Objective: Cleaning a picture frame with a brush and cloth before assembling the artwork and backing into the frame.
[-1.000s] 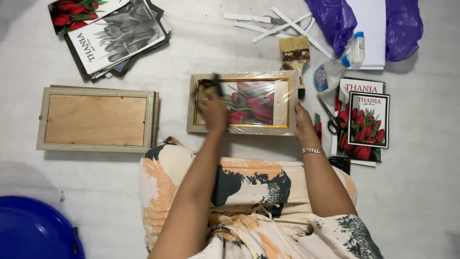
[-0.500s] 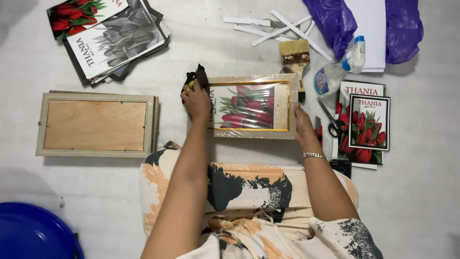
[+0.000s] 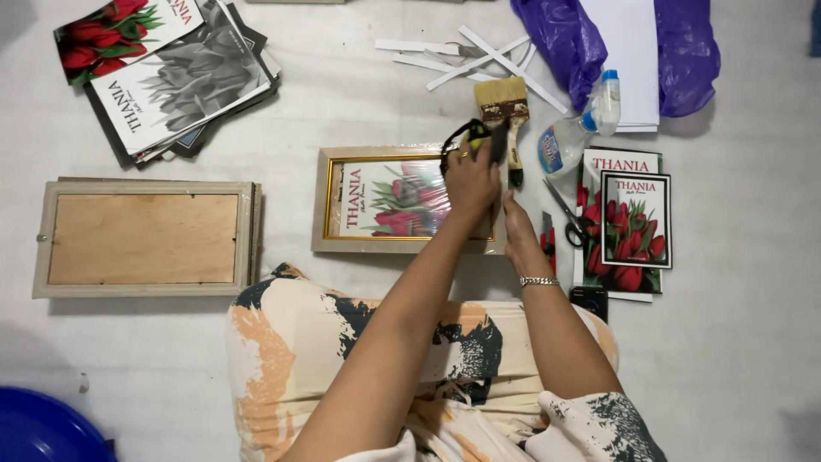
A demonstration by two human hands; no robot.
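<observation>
At the centre of the white worktop [image 3: 359, 103] lay one rectangular picture frame [image 3: 329, 201], gold-edged with a pale outer border, holding a glossy tulip print. The left hand [image 3: 472, 180] rested on the upper right part of this frame, fingers closed on a dark cloth [image 3: 466, 137] pressed against the glazing. The right hand [image 3: 517, 235] lay against the frame's right edge, fingers extended and only slightly apart, gripping nothing that could be confirmed; a metal bracelet [image 3: 539, 281] circled its wrist.

Left of the frame, well apart, one second frame [image 3: 145, 238] lay face down, showing a bare plywood back inside a pale wooden surround. One flat brush [image 3: 505, 115] with light bristles and a wooden handle lay just beyond the left hand. One clear plastic bottle [image 3: 573, 137] with a blue cap lay tilted beside the brush. One pair of scissors [image 3: 566, 218] lay between the frame and two overlapping tulip prints [image 3: 629, 227] at the right. A fanned stack of prints [image 3: 162, 73], red and grey, occupied the upper left; the count was not determinable. Several white paper strips [image 3: 462, 56] lay crossed near the top edge. One crumpled purple plastic bag [image 3: 564, 38] held white sheets [image 3: 629, 51]. A blue round object [image 3: 38, 432] showed at the lower left corner.
</observation>
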